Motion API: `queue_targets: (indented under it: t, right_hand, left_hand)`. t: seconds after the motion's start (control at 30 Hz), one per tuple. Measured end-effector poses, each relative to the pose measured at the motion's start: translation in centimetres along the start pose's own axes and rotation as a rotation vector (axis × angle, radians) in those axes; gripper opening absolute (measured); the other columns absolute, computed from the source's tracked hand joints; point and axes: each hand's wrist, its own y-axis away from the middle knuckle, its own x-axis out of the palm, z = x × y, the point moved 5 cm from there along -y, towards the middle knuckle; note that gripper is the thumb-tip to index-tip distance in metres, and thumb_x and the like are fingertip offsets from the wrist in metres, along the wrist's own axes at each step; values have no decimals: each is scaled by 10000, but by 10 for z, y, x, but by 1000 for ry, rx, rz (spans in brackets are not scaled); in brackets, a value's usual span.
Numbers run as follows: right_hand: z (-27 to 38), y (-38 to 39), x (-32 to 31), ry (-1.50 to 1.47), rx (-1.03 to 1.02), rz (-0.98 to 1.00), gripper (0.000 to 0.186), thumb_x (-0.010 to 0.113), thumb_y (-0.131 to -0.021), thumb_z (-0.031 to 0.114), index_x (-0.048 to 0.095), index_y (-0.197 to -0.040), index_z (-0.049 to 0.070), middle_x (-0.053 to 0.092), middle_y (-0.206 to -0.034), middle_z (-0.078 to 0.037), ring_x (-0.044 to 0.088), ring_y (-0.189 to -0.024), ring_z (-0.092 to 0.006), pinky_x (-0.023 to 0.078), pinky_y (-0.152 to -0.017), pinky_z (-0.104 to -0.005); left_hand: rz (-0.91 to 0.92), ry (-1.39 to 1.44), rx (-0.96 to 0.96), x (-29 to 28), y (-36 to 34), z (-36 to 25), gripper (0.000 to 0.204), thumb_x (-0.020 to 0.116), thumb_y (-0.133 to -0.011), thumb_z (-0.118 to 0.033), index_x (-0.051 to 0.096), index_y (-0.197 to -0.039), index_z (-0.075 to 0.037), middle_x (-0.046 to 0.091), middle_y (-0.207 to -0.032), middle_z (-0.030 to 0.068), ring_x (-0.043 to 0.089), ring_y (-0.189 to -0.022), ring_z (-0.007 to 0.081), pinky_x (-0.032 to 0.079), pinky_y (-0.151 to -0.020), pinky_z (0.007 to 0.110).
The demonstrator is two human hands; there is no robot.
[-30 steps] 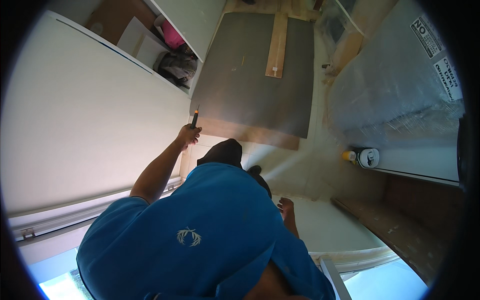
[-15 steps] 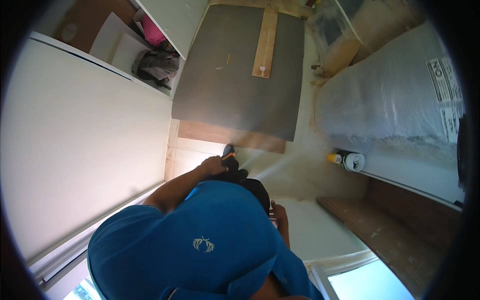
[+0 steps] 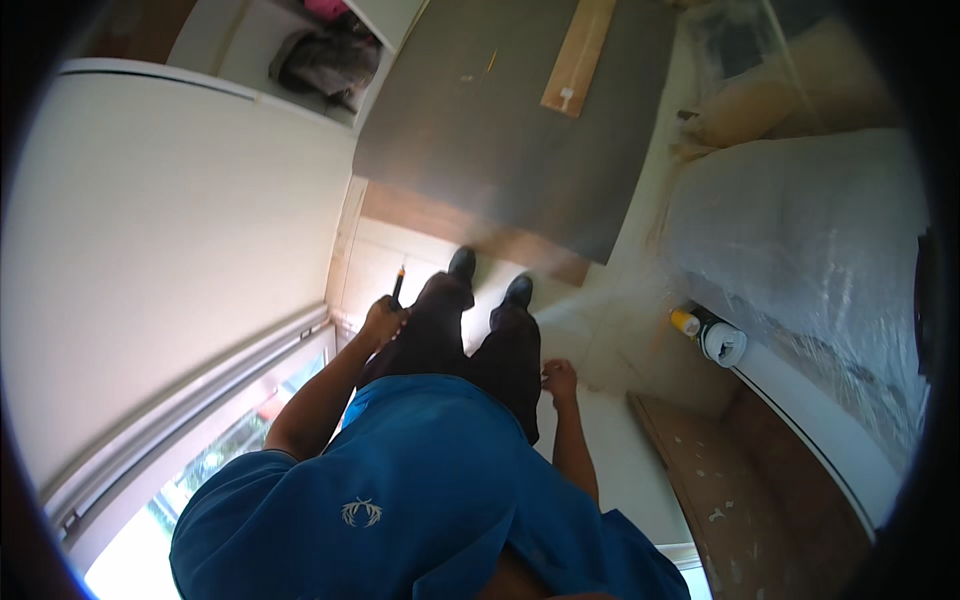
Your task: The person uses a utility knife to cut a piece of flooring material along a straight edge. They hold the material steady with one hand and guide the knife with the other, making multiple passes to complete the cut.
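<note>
My left hand (image 3: 382,322) is closed around a slim black-and-orange hand tool (image 3: 398,287), held beside my left thigh. The tool's thin tip points away from me toward the floor; its exact kind is too small to make out. Beside my right thigh hangs my right hand (image 3: 560,379), its fingers loosely bent and apart, with nothing visible in them. Between the hands are my dark trousers (image 3: 420,340) and black shoes (image 3: 462,265), standing on the pale floor (image 3: 385,250) just short of a brown board edge (image 3: 430,213).
A large dark grey sheet (image 3: 480,150) lies ahead, with a wooden plank (image 3: 578,60) on it. To the right are a plastic-wrapped bulky item (image 3: 790,220), a white-topped container (image 3: 724,345) and a brown wooden board (image 3: 690,470). A white panel (image 3: 180,220) borders the left; a grey bag (image 3: 325,65) sits in a cabinet.
My left hand has moved left and outward from my body, turning the tool's tip away from me. My right hand has come farther forward. The view has shifted, showing more of my legs and shoes.
</note>
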Motion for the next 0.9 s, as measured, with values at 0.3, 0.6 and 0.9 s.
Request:
queue_targets:
  t: [0.3,0.6,0.9]
  right_hand:
    - [-38,-49,-7,-248,250,37,355,638,-1025,252,619,-1281,6,720,-1119,-150,718,-951,-279,610,-858,-438]
    - [-20,-165,72,-665,317,-21,291,707,-1021,256,645,-1217,49,738,-1093,-115,720,-1017,-268,580,-973,-450]
    - [20,-463,236,-1124,249,-32,275,719,-1035,230,643,-1233,56,699,-1209,-152,674,-1164,-307,536,-1068,-503]
  left_hand:
    - [-123,248,-179,1,-36,30,180,688,-976,-195,593,-1025,-50,636,-799,39,575,-593,129,487,-491,290]
    - [121,124,-267,41,-108,46,130,671,-977,-171,622,-1049,-75,639,-831,22,604,-638,127,500,-532,281]
    - [181,629,-394,88,-267,99,117,686,-983,-109,617,-1061,-57,646,-843,62,629,-634,154,516,-535,298]
